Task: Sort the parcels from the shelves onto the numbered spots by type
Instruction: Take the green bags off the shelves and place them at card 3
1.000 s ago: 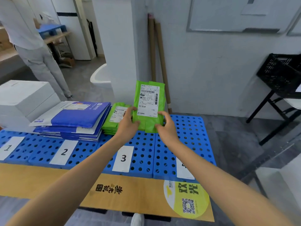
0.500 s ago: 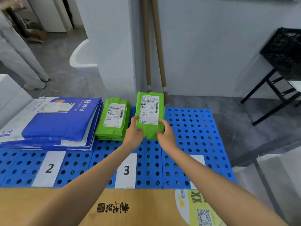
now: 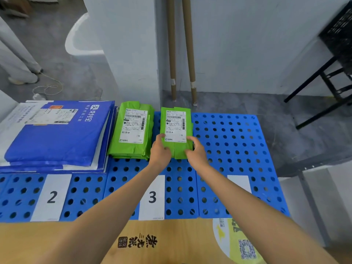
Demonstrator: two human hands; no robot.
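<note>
Our left hand (image 3: 160,151) and right hand (image 3: 196,152) each pinch the near end of the flat green plastic mailer (image 3: 176,128), thumbs on top. Its long axis runs away from us, over the blue perforated board (image 3: 228,141), just right of the green mailer stack (image 3: 133,134) beyond the white "3" label (image 3: 152,197). The stack lies leftward, nearer our left hand, so we expect a short leftward shift.

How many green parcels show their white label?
2. One tops the green stack; the held parcel is right of it, between left hand and right hand. The stack may hide others.
</note>
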